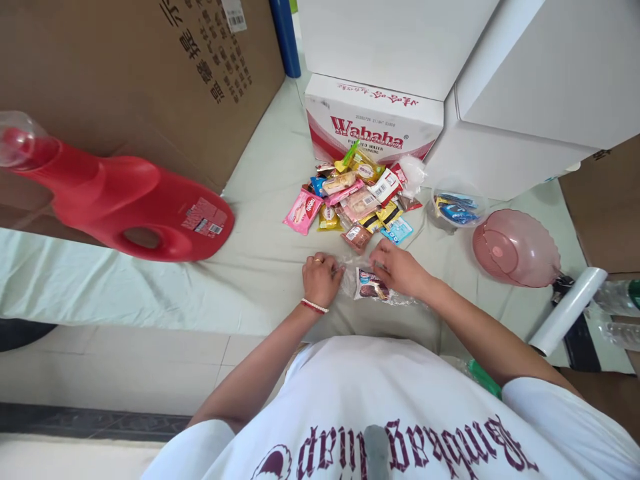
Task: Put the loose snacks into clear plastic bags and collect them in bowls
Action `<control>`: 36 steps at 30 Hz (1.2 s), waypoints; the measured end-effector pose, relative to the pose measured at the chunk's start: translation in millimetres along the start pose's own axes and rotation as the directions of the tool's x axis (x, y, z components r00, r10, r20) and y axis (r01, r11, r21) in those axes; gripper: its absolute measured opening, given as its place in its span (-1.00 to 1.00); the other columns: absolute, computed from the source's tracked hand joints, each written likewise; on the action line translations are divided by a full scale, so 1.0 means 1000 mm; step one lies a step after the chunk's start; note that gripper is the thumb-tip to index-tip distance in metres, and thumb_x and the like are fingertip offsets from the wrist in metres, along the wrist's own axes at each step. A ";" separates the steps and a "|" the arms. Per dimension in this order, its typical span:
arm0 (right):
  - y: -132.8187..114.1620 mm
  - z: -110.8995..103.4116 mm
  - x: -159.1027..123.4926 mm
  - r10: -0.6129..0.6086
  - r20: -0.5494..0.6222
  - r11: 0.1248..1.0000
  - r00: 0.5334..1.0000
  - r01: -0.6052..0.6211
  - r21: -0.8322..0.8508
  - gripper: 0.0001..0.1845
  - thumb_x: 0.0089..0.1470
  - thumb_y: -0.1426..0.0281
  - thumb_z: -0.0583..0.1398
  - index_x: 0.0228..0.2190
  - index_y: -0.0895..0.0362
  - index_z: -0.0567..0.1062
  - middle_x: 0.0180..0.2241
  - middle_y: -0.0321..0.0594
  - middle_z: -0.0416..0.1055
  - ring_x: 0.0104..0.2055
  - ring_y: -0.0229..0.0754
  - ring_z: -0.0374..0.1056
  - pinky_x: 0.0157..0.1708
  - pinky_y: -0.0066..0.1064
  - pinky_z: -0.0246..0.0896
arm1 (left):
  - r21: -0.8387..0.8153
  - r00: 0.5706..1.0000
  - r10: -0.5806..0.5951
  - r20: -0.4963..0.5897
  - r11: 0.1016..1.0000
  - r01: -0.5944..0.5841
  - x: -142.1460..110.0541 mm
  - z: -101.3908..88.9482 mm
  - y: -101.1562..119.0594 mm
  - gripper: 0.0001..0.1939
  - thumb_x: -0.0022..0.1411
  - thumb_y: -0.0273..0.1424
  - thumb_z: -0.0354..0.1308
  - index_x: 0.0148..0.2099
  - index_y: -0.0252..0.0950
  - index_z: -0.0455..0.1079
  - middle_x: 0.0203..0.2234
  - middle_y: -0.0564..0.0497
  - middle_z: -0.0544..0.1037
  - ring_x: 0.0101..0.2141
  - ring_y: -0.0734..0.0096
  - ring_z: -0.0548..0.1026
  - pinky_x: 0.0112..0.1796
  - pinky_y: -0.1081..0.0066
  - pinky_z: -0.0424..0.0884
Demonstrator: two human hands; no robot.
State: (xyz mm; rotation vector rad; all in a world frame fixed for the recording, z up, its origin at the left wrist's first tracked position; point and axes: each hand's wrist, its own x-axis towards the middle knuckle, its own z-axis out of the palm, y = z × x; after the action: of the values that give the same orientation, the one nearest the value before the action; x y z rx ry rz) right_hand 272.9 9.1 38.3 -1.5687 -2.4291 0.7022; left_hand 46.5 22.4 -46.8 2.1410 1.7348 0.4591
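Note:
A clear plastic bag [346,285] lies near the table's front edge, with a purple-and-white snack packet [373,285] on or inside it; I cannot tell which. My left hand [323,279] pinches the bag's left side, its fingers closed and pointing right. At the upper right of the packet, my right hand [400,268] has its fingers closed on the bag's thin film. Just beyond both hands is a heap of wrapped snacks, among them a pink packet [303,211], a brown packet [357,237] and a light-blue packet [398,231].
Behind the heap stands a Wahaha carton [373,123]. To its right are a clear tub [480,215] holding blue packets, a pink translucent bowl [517,247] and a roll of plastic film [570,312]. A large red jug [135,200] lies at the left before a cardboard box [125,80].

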 end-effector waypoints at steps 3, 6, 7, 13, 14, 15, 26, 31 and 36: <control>-0.019 0.012 -0.029 -0.071 0.172 0.988 0.982 0.094 -0.126 -0.69 0.28 0.48 0.09 -0.06 0.02 0.56 -0.20 -0.17 0.45 -0.30 -0.14 0.33 -0.36 -0.39 0.08 | -0.067 1.000 0.004 0.020 0.998 -0.003 0.001 -0.008 -0.005 -0.95 0.23 -0.39 0.16 -0.31 -0.23 0.39 -0.28 -0.12 0.52 -0.17 0.08 0.44 -0.13 0.16 0.37; -0.025 0.032 -0.047 -0.062 0.191 0.975 0.980 0.100 -0.198 -0.55 0.28 0.53 0.08 0.09 -0.06 0.51 -0.14 -0.13 0.46 -0.21 -0.07 0.35 -0.33 -0.36 0.09 | -0.249 0.993 -0.058 0.102 0.965 0.081 0.001 -0.029 -0.010 -0.95 0.21 -0.40 0.13 -0.33 -0.21 0.33 -0.44 0.01 0.48 -0.35 0.25 0.44 -0.26 0.29 0.36; -0.025 0.038 -0.049 -0.050 0.169 0.976 0.984 0.084 -0.202 -0.54 0.28 0.53 0.09 0.12 -0.06 0.50 -0.11 -0.11 0.46 -0.18 -0.05 0.35 -0.30 -0.35 0.12 | -0.339 0.986 -0.081 0.145 0.932 0.126 0.000 -0.036 -0.009 -0.92 0.21 -0.37 0.14 -0.34 -0.20 0.31 -0.50 0.07 0.44 -0.43 0.32 0.41 -0.32 0.34 0.34; -0.021 0.058 -0.055 -0.069 0.037 0.997 0.997 0.070 -0.039 -0.54 0.25 0.55 0.07 0.08 0.05 0.55 -0.08 -0.03 0.42 -0.06 0.01 0.32 -0.06 -0.21 0.28 | -0.691 0.929 0.123 0.348 0.704 0.166 -0.015 -0.045 0.037 -0.83 0.32 -0.27 0.09 -0.24 -0.23 0.44 -0.49 0.08 0.53 -0.48 0.41 0.47 -0.39 0.41 0.40; -0.018 0.058 -0.057 -0.086 -0.004 0.996 0.996 0.086 0.037 -0.59 0.26 0.51 0.08 0.04 0.07 0.57 -0.06 -0.02 0.42 -0.03 0.02 0.32 -0.03 -0.18 0.29 | -0.679 0.926 0.180 0.332 0.727 0.102 -0.017 -0.039 0.047 -0.80 0.34 -0.34 0.04 -0.20 -0.23 0.49 -0.42 0.04 0.58 -0.39 0.37 0.52 -0.30 0.38 0.45; -0.015 0.058 -0.060 -0.098 -0.050 0.986 0.994 0.104 0.130 -0.63 0.28 0.47 0.08 0.00 0.09 0.59 -0.05 -0.01 0.43 0.00 0.02 0.32 0.00 -0.16 0.31 | -0.640 0.924 0.222 0.312 0.768 0.031 -0.019 -0.032 0.056 -0.75 0.35 -0.41 0.00 -0.16 -0.23 0.53 -0.35 0.01 0.61 -0.29 0.34 0.54 -0.19 0.34 0.47; 0.030 0.058 -0.090 0.449 -0.364 0.889 0.816 -0.448 0.094 -0.83 0.15 0.34 0.26 -0.21 0.09 0.60 0.21 0.09 0.29 0.19 0.22 0.23 0.10 0.02 0.27 | 0.063 0.975 0.146 0.169 0.985 -0.158 -0.024 -0.017 0.087 -0.67 0.30 -0.27 0.24 0.10 -0.08 0.52 0.01 -0.17 0.48 0.05 -0.02 0.37 -0.02 0.09 0.34; 0.006 0.049 -0.083 0.517 -0.274 0.841 0.811 -0.419 0.343 -0.78 0.31 0.28 0.08 -0.19 0.07 0.49 -0.38 -0.22 0.50 -0.35 -0.10 0.42 -0.25 -0.29 0.32 | 0.055 0.964 -0.004 0.267 0.998 -0.011 -0.018 -0.008 0.079 -0.36 0.25 -0.12 0.28 0.26 -0.32 0.29 -0.04 -0.26 0.50 -0.05 -0.03 0.51 -0.10 0.14 0.40; -0.015 0.055 -0.061 0.380 -0.345 0.848 0.858 -0.175 0.500 -0.67 0.32 0.24 0.06 -0.05 0.08 0.52 -0.14 -0.09 0.57 -0.08 -0.06 0.48 -0.02 -0.25 0.33 | -0.194 0.992 0.114 0.047 0.975 -0.103 -0.027 0.001 0.078 -0.45 0.25 -0.23 0.22 0.20 -0.36 0.25 -0.07 -0.26 0.47 -0.11 0.05 0.51 -0.12 0.18 0.44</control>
State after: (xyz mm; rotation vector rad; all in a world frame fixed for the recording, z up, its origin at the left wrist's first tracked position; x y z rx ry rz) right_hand 266.3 -66.4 3.7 -1.6749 -1.5845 0.7927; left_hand 109.4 -19.5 -12.3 2.0962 1.4832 0.5634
